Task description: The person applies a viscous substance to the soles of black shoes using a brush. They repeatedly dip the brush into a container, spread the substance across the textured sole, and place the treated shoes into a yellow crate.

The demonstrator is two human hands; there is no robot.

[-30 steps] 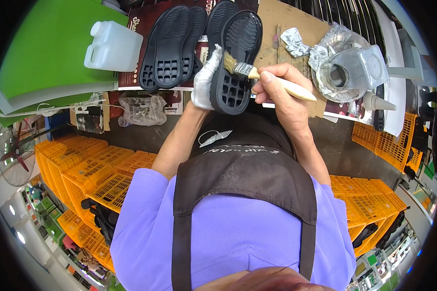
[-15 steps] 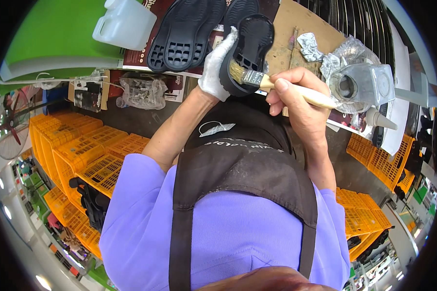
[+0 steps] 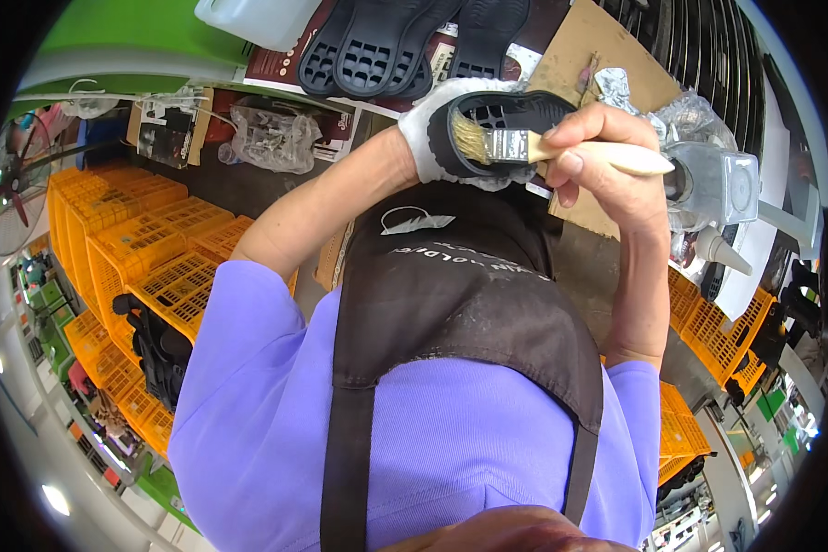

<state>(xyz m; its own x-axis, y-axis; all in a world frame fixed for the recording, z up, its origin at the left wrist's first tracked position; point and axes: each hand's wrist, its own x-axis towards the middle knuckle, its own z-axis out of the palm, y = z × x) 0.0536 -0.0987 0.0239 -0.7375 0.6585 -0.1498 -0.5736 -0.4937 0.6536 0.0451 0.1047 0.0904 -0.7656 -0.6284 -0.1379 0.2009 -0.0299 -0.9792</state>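
Note:
My left hand [image 3: 421, 129], in a white glove, grips a black shoe sole [image 3: 545, 109] by its heel end, its hollow inner side turned up toward me. Bare, my right hand [image 3: 607, 152] closes around the pale wooden handle of a flat paintbrush [image 3: 515, 145]. The light bristles touch the inside of the sole near the heel, by its grid of square hollows. Beyond my hands, several more black soles [image 3: 370, 57] lie on the bench. Fingers of my left hand under the sole are partly hidden.
A translucent jug [image 3: 258, 20] stands at the far left of the bench. To the right are a clear square bottle [image 3: 729, 184], crumpled plastic and a cardboard sheet [image 3: 639, 60]. Orange crates [image 3: 147, 244] are stacked on the left, with others [image 3: 722, 322] on the right.
The held sole has turned from upright to nearly sideways, its toe now pointing right. My right hand and the brush have shifted slightly right, with bristles still against the heel area.

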